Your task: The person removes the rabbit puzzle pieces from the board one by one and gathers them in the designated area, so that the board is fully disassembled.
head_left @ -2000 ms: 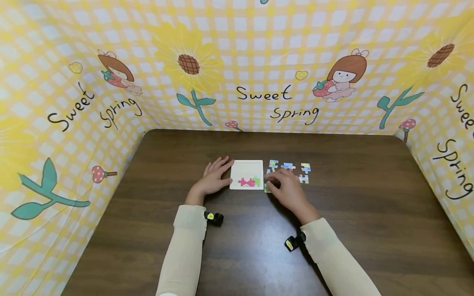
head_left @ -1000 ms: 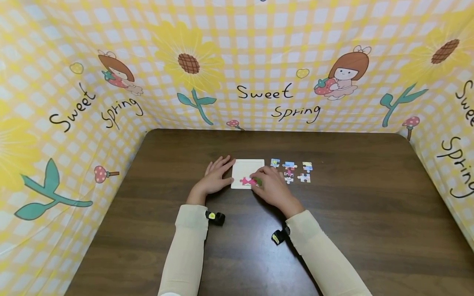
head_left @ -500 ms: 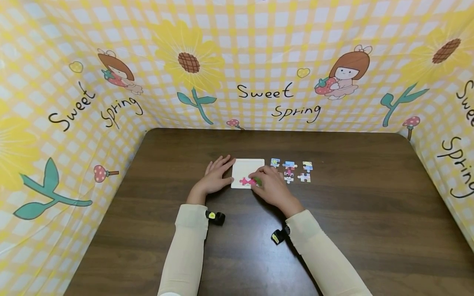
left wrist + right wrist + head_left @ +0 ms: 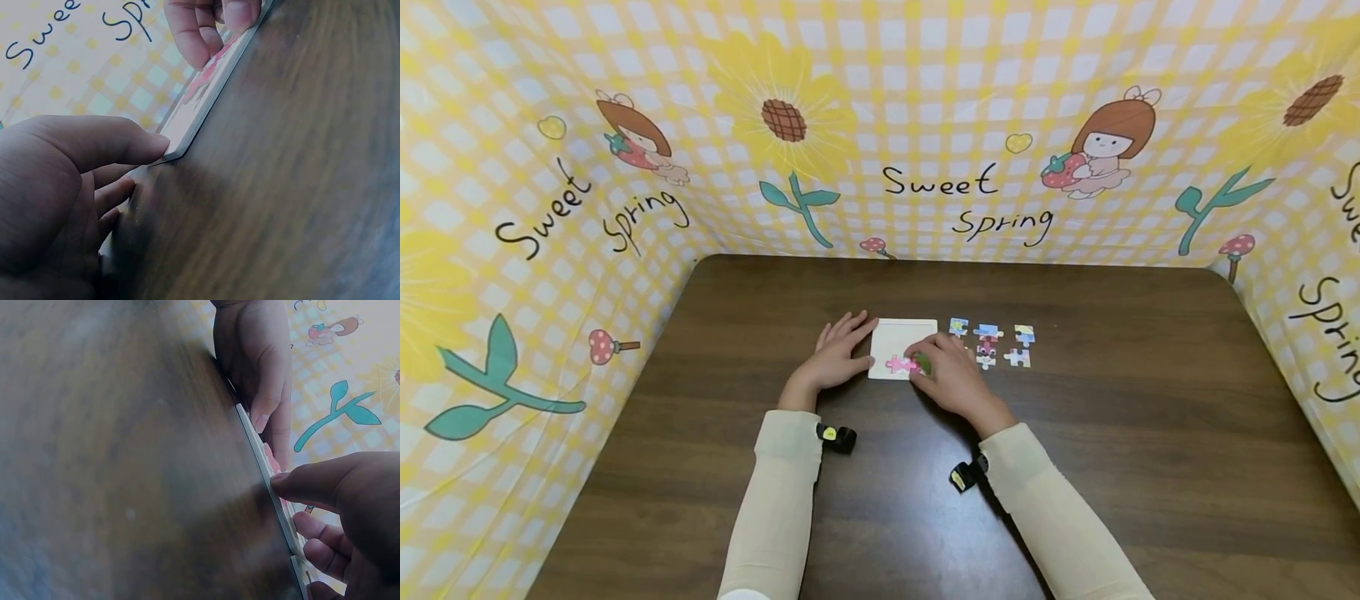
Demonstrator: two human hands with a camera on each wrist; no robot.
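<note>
A small white puzzle tray [image 4: 895, 333] lies flat near the table's middle, with pink puzzle pieces [image 4: 898, 365] along its near edge. My left hand [image 4: 831, 365] rests against the tray's left side, thumb tip at the near corner and the other fingers stretched out on the table. Over the near right corner, my right hand [image 4: 953, 375] has bent thumb and fingers at a green puzzle piece [image 4: 923, 363] and seems to pinch it; the fingers partly cover it. In the right wrist view the right thumb [image 4: 281, 479] touches the tray's near rim.
Several loose puzzle pieces [image 4: 987, 333] lie right of the tray, one partly behind the right hand. The brown wooden table [image 4: 1120, 417] is bordered at the back and sides by a yellow checked cloth [image 4: 940, 100]. A black wrist camera [image 4: 837, 438] sits on the left wrist.
The right hand has moved left from the loose pieces onto the tray's near right corner and stays there. The pink pieces look paler now. The left hand has kept its place.
</note>
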